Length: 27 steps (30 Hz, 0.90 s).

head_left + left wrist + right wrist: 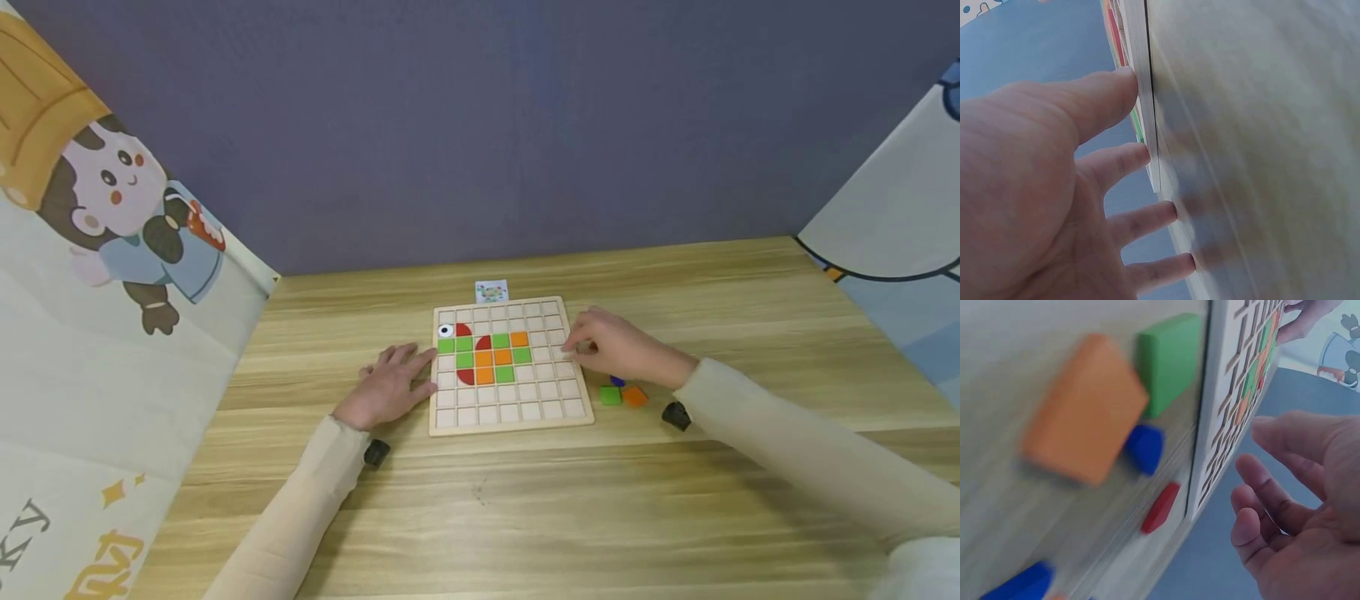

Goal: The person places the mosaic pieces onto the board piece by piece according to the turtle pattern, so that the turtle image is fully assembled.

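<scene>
A wooden grid board (pixel 510 428) lies on the table, bearing a white eye tile (pixel 446 331), red quarter-round tiles (pixel 466 377), green square tiles (pixel 505 374) and orange square tiles (pixel 484 375). Beside its left edge is my left hand (pixel 390 389), fingers spread; the thumb and forefinger touch the edge in the left wrist view. My right hand (pixel 617 343) hovers at the board's right edge with thumb and forefinger tips close together. The other fingers bend loosely in the right wrist view. No tile shows between the tips, though the thumb partly hides the forefinger.
Right of the board lie a loose green tile (pixel 1171 362), an orange tile (pixel 1088 412), blue pieces (pixel 1146 449) and a red piece (pixel 1161 507). A small picture card (pixel 491 291) touches the board's far edge. A dark wall panel (pixel 480 142) rises behind the table.
</scene>
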### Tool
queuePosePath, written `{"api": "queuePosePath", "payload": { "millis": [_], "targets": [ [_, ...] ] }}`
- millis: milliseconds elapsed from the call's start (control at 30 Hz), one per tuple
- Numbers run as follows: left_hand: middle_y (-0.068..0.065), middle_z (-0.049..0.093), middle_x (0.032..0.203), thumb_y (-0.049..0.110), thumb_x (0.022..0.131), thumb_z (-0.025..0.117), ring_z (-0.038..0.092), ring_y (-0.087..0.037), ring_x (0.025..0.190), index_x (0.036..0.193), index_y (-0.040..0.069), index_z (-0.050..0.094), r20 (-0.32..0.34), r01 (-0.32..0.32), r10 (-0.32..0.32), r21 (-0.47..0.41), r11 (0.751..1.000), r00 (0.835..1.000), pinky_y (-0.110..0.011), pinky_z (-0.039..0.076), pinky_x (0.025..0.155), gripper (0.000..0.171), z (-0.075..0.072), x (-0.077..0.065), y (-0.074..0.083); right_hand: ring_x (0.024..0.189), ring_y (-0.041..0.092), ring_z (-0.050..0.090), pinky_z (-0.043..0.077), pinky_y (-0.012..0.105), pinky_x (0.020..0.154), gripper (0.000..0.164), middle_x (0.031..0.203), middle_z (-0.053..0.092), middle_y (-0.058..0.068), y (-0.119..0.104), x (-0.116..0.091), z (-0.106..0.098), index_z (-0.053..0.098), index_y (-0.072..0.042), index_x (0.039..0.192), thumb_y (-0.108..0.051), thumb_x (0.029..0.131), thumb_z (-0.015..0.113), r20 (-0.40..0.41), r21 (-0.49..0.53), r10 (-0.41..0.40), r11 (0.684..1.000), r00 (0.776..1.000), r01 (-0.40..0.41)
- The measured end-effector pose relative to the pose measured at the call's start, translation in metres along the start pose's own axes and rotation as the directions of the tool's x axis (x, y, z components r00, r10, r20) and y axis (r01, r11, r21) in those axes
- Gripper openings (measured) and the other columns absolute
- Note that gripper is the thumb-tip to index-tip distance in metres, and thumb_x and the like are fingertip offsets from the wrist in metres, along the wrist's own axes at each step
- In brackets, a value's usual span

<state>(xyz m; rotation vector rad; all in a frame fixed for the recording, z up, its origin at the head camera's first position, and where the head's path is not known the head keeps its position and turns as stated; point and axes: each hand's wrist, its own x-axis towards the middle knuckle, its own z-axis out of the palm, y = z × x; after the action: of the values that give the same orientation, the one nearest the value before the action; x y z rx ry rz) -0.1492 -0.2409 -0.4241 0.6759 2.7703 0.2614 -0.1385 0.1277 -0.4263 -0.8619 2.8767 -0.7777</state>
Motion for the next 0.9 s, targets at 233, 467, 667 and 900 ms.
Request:
{"api": "queuePosePath", "payload": {
  "millis": [233, 467, 667, 900],
  "targets": [
    [-0.017, 0.02, 0.153, 0.046, 0.097, 0.047, 0.016, -0.044, 0.137, 0.15, 0.021, 0.029, 0.001, 0.005, -0.005, -0.004, 1.0, 1.0, -0.07, 0.022, 0.095, 0.062, -0.002, 0.0, 0.001, 0.092, 0.021, 0.054, 0.039, 0.047, 0.095, 0.014, 0.092, 0.058, -0.006, 0.01, -0.029, -0.004, 0.075, -0.013, 0.094, -0.01, 0.08, 0.076, 0.005, -0.052, 0.024, 0.998, 1.0, -0.023],
    [-0.016, 0.019, 0.154, 0.047, 0.097, 0.047, 0.015, -0.043, 0.137, 0.15, 0.022, 0.028, 0.007, 0.008, -0.008, -0.01, 1.0, 1.0, -0.07, 0.021, 0.096, 0.062, -0.002, -0.001, 0.001, 0.087, 0.017, 0.051, 0.044, 0.042, 0.085, 0.017, 0.089, 0.058, -0.008, 0.017, -0.053, -0.004, 0.075, -0.015, 0.09, -0.006, 0.076, 0.078, -0.002, -0.068, 0.036, 0.997, 0.999, -0.036],
    [-0.017, 0.02, 0.153, 0.046, 0.097, 0.048, 0.016, -0.044, 0.137, 0.15, 0.021, 0.029, -0.001, 0.0, 0.0, -0.006, 1.0, 1.0, -0.07, 0.023, 0.095, 0.062, -0.001, -0.001, 0.0, 0.086, 0.015, 0.05, 0.045, 0.037, 0.077, 0.019, 0.091, 0.06, -0.009, 0.019, -0.065, 0.001, 0.075, -0.015, 0.091, -0.009, 0.074, 0.08, -0.008, -0.075, 0.011, 0.997, 1.0, -0.011],
    [-0.017, 0.02, 0.153, 0.045, 0.097, 0.048, 0.015, -0.044, 0.137, 0.15, 0.02, 0.029, -0.004, -0.001, 0.001, -0.005, 1.0, 1.0, -0.071, 0.022, 0.094, 0.062, -0.001, 0.0, 0.001, 0.081, 0.01, 0.046, 0.043, 0.03, 0.069, 0.019, 0.086, 0.059, -0.012, 0.016, -0.072, 0.011, 0.077, -0.016, 0.087, -0.012, 0.07, 0.084, -0.078, -0.099, -0.061, 0.994, 0.995, 0.053]
  ]
}}
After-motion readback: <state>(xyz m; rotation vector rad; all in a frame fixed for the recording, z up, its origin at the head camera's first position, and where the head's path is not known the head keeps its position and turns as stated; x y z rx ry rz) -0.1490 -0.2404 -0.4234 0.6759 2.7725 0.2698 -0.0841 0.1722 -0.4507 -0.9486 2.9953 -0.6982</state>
